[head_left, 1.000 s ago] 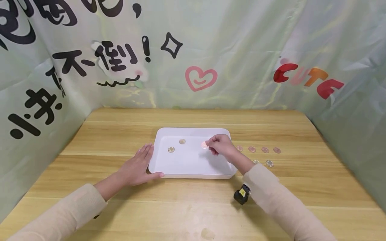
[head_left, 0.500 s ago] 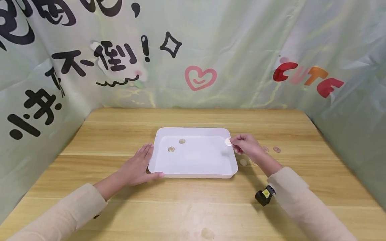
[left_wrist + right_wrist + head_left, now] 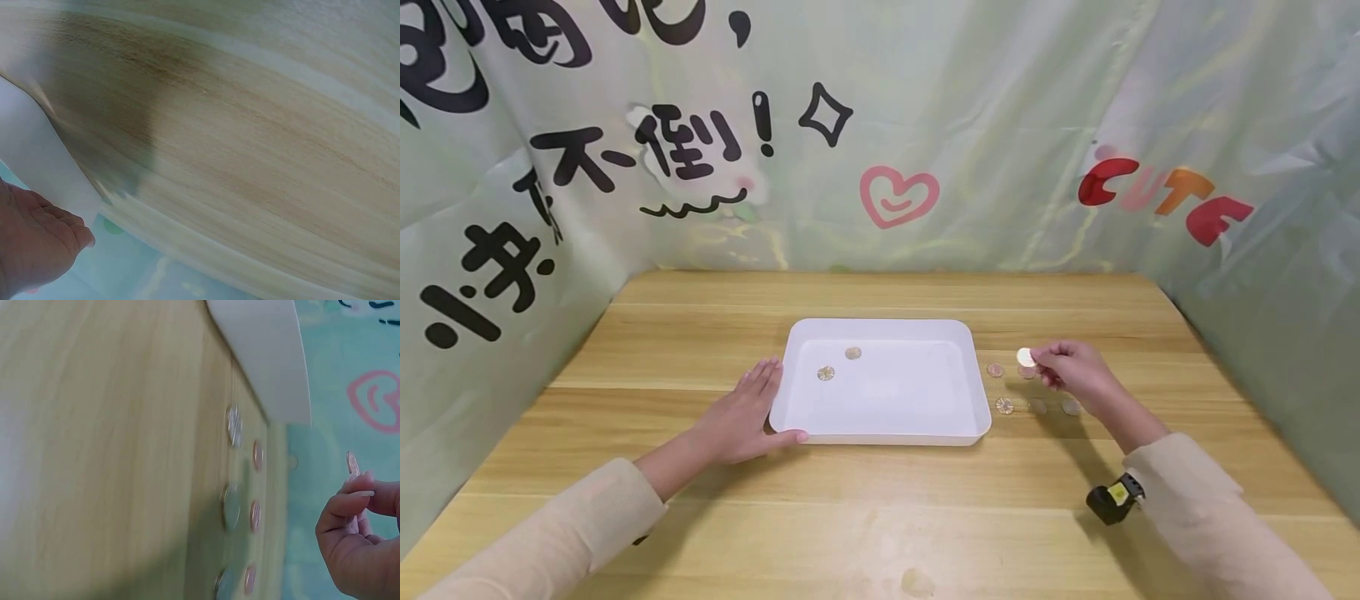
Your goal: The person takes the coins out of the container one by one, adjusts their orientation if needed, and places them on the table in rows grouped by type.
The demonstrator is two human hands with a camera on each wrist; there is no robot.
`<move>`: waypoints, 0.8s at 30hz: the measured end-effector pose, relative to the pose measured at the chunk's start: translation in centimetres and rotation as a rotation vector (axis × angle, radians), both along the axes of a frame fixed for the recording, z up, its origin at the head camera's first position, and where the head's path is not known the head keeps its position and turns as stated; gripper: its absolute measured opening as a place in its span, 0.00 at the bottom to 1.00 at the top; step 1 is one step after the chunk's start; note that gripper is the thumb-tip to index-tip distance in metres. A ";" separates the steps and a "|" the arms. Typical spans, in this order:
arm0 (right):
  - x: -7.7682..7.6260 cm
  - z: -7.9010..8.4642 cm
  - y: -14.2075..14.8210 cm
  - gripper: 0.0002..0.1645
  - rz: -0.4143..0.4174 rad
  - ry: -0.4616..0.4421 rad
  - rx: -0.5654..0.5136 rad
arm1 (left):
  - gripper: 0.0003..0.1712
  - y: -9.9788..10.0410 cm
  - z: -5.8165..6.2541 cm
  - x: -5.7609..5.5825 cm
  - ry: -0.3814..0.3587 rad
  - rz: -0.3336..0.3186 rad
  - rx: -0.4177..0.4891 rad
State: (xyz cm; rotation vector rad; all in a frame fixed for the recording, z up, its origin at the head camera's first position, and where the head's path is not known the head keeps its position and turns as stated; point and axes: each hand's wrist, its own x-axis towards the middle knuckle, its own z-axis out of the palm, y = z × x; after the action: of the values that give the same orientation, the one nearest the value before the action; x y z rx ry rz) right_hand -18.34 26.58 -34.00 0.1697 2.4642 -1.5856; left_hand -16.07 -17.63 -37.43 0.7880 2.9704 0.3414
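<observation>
My right hand (image 3: 1075, 375) pinches a coin (image 3: 1025, 357) between thumb and fingertips, raised over the table to the right of the white tray (image 3: 887, 412). In the right wrist view that coin (image 3: 352, 464) looks coppery and stands nearly on edge. Two coins lie inside the tray on its left side, one gold-toned (image 3: 826, 373) and one paler (image 3: 853, 353). My left hand (image 3: 741, 421) rests against the tray's left side, fingers straight, with the thumb at the front left corner. In the left wrist view the left hand (image 3: 40, 240) is partly cut off beside the tray's wall.
Right of the tray, coins lie in two rows on the wooden table (image 3: 880, 517): copper ones (image 3: 996, 370) behind, silvery ones (image 3: 1004, 406) in front. My right hand hides part of the back row. A printed curtain (image 3: 985, 125) surrounds the table's back and sides.
My right hand has carried the pinched coin rightward, from over the tray, past its right rim, to above the back row of coins. The left hand and tray have stayed in place.
</observation>
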 end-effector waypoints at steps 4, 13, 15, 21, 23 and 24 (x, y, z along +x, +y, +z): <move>0.4 -0.4 1.7 0.11 -0.029 -0.012 -0.005 | 0.60 0.0 0.0 0.0 0.000 -0.004 -0.002; 0.6 -1.5 5.6 0.11 -0.094 -0.039 -0.028 | 0.59 -0.1 0.1 0.1 0.008 -0.014 0.002; 0.5 -1.7 6.4 0.12 -0.104 -0.044 -0.052 | 0.60 -0.1 0.0 0.1 0.009 -0.014 -0.002; 0.2 -2.3 8.8 0.16 -0.141 -0.066 -0.091 | 0.60 -0.2 -0.2 0.0 0.005 -0.011 0.001; 0.1 -2.4 9.3 0.16 -0.159 -0.070 -0.105 | 0.60 -0.2 -0.2 0.0 0.004 -0.008 0.007; 0.1 -2.4 9.5 0.17 -0.171 -0.072 -0.112 | 0.60 -0.2 -0.2 -0.1 0.004 -0.006 0.009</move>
State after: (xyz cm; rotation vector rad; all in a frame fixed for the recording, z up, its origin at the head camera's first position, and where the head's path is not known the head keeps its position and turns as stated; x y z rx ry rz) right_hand -18.23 36.10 -36.42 0.4220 2.3534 -1.7472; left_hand -16.15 -17.80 -37.67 0.7985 2.9716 0.3533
